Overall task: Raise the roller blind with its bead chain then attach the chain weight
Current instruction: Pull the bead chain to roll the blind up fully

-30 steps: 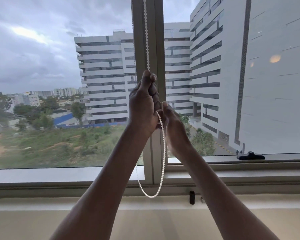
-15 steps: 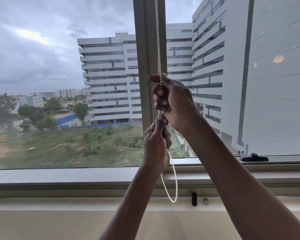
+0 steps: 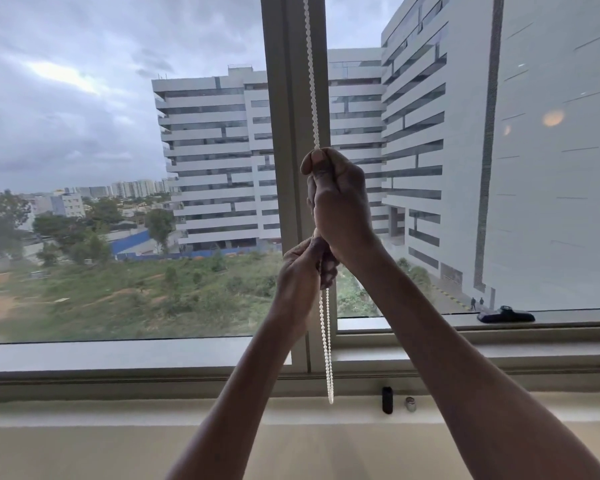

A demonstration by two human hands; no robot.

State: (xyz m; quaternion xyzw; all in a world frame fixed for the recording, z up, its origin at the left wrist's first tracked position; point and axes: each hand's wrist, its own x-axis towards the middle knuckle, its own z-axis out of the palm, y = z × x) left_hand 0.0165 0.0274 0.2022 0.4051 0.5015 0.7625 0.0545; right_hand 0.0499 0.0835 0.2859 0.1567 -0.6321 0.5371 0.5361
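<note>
- Head view: my right hand (image 3: 340, 206) is the upper one, fist clamped round the bead chain (image 3: 311, 81) in front of the window frame post (image 3: 288, 133), so the pull goes straight down the run of the chain.
- My left hand (image 3: 300, 275) sits just under it, touching it, fingers curled on the same chain; I judge this a hand-over-hand pull, one hand keeping tension while the other regrips.
- Below the left hand the chain hangs as a narrow loop (image 3: 328, 358), its bottom reaching the ledge (image 3: 118, 410) under the window sill.
- The roller blind itself is out of view above; no fabric shows on the glass, so I judge it well raised or fully up.
- A small black piece (image 3: 387, 400) and a little metal cylinder (image 3: 410, 404) stand on the ledge just right of the loop's bottom; either could be the chain weight, I cannot tell which.
- Room: open air below the hands down to the ledge; the post is close behind the knuckles, and a dark window handle (image 3: 505, 315) lies well off to the right.
</note>
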